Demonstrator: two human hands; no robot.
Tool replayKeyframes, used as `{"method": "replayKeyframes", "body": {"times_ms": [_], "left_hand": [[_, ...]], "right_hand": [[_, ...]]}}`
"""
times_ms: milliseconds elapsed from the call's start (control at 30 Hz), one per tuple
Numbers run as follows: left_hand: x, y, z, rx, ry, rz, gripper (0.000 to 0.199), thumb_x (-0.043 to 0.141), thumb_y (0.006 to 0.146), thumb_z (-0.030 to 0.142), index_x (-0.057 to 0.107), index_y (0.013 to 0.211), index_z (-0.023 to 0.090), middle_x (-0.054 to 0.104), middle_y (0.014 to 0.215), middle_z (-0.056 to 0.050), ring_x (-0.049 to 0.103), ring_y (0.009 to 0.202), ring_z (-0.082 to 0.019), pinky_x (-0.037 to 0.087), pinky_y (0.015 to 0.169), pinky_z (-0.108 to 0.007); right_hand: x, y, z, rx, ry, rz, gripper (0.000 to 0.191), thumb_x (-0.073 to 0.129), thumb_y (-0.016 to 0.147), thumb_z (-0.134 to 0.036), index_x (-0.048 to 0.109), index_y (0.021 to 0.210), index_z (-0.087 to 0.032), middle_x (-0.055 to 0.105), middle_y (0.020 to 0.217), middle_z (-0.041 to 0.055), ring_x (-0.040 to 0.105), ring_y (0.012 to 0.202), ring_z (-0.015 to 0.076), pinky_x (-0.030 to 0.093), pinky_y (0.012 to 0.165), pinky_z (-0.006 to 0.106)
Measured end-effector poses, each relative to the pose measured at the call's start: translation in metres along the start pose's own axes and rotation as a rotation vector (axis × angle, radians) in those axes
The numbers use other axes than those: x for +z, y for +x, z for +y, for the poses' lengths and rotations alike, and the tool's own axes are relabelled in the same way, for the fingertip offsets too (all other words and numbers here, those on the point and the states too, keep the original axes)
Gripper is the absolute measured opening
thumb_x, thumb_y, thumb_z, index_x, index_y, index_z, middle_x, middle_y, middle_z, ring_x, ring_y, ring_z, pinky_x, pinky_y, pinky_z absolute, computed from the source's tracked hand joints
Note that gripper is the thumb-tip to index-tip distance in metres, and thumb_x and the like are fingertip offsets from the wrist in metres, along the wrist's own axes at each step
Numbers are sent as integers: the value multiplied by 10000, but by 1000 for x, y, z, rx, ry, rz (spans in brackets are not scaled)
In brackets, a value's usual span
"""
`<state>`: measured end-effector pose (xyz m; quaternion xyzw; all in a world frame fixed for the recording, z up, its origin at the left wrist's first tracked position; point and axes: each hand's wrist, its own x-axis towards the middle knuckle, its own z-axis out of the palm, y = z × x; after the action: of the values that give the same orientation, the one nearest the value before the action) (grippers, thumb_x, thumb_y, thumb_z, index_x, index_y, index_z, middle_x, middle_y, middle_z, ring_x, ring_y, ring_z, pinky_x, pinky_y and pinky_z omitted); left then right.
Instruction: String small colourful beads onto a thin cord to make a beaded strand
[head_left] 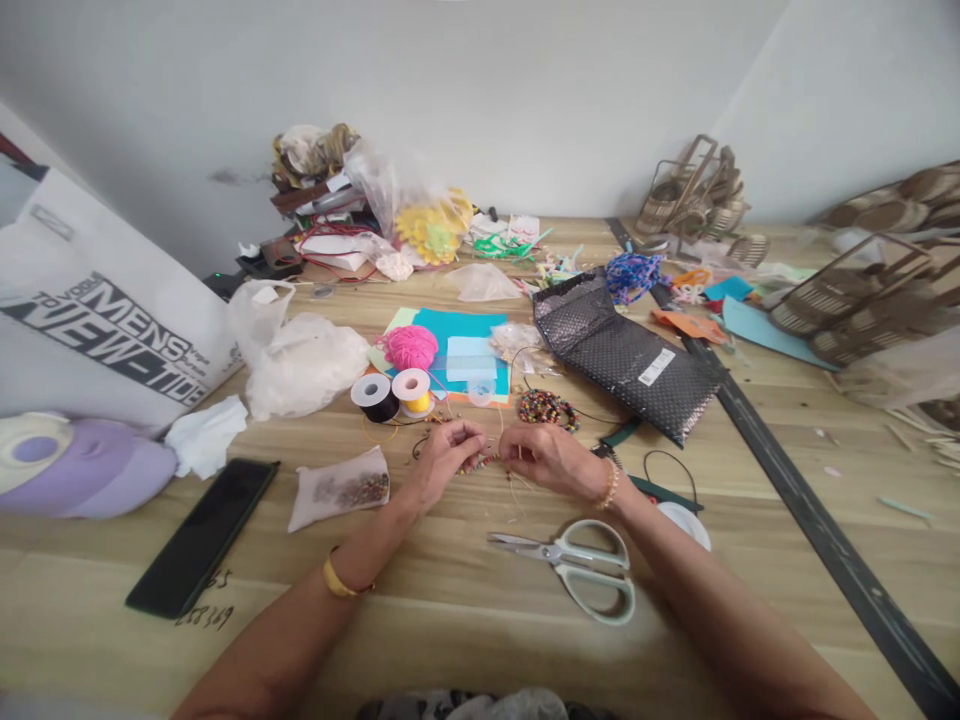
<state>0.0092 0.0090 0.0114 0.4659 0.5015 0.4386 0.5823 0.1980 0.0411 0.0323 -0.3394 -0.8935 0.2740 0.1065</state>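
My left hand and my right hand face each other low over the table, fingertips pinched. Between them runs a short string of colourful beads, and its thin pale cord trails down below my right hand. The left fingers close on the beaded end; the right ones pinch near the cord, though the exact grip is small and partly hidden. Just behind my right hand lies a pile of multicoloured beads. Scissors with pale handles rest in front of it. A small pouch of beads lies left of my left hand.
Black and yellow thread spools and pink yarn stand behind my left hand. A black bubble mailer lies at back right. Further left are a phone, plastic bag and paper bag. Small baskets line the wall.
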Motion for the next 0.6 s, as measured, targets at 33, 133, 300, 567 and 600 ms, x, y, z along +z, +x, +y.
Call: {"method": "replayKeyframes", "body": {"times_ms": [33, 133, 300, 567, 600], "left_hand": [[0, 0, -1, -4, 3, -2, 199, 675, 719, 324, 605, 710, 137, 588, 594, 7, 456, 491, -76, 340, 470, -212], [0, 1, -2, -18, 6, -5, 197, 667, 722, 323, 594, 714, 140, 583, 581, 13, 452, 482, -73, 335, 465, -208], [0, 2, -3, -10, -13, -18, 194, 660, 721, 320, 589, 721, 140, 586, 585, 19, 463, 490, -75, 343, 478, -211], [0, 1, -3, -23, -16, -64, 196, 666, 709, 324, 610, 707, 137, 621, 613, -4, 497, 517, -88, 374, 512, -219], [0, 1, -3, -23, -14, -66, 194, 665, 711, 323, 614, 712, 136, 624, 614, -5, 503, 523, -90, 379, 517, -220]], "right_hand": [[-2, -2, -4, 4, -82, -80, 116, 548, 812, -86, 634, 786, -160, 672, 780, 30, 583, 670, 117, 332, 593, 202], [-5, -5, -15, 47, -282, -261, 143, 529, 832, -104, 649, 773, -154, 699, 817, 65, 610, 715, 141, 292, 571, 219], [-6, -8, -29, -34, -349, -329, 198, 461, 885, -91, 648, 901, -154, 701, 933, 85, 635, 777, 144, 288, 557, 232], [2, -10, -35, -44, -464, -381, 190, 482, 901, -78, 656, 838, -123, 704, 862, 103, 657, 749, 185, 348, 577, 257], [4, -9, -36, -40, -476, -376, 191, 484, 900, -72, 656, 833, -118, 704, 859, 105, 658, 748, 190, 363, 585, 260]]}}
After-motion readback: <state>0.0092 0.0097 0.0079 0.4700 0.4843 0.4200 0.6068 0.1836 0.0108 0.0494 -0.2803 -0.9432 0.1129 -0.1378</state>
